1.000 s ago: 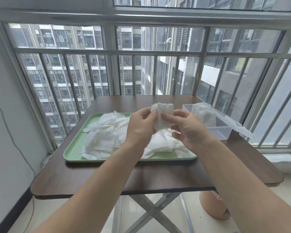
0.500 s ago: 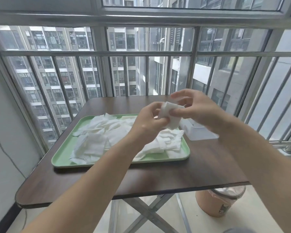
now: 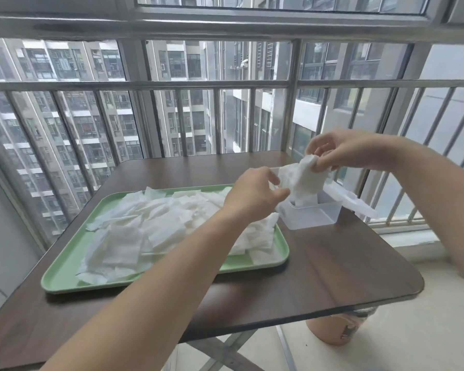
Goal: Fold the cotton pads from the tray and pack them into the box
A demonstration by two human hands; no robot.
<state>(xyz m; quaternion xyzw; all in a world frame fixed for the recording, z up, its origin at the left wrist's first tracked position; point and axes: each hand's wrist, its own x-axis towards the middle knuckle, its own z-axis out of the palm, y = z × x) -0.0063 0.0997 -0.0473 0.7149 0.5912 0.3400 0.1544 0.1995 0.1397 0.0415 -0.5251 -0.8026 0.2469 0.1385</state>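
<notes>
A green tray (image 3: pixel 65 274) on the brown table holds a loose heap of white cotton pads (image 3: pixel 156 223). To its right stands a clear plastic box (image 3: pixel 310 216) with its lid (image 3: pixel 351 199) hanging open on the far side. My right hand (image 3: pixel 343 152) pinches the top of a folded cotton pad (image 3: pixel 306 180) directly above the box, the pad's lower end reaching into it. My left hand (image 3: pixel 255 194) is at the box's left edge, fingers curled beside the pads inside; whether it holds any is unclear.
The brown table (image 3: pixel 332 269) ends close to the box on the right and near the tray at the front. A metal window railing (image 3: pixel 225 84) runs right behind the table. An orange bin (image 3: pixel 335 329) stands on the floor under the table's right corner.
Both hands moved right, from above the tray to the box. The folded pad went from between both hands to my right hand alone, lowered into the box. The view shifted right.
</notes>
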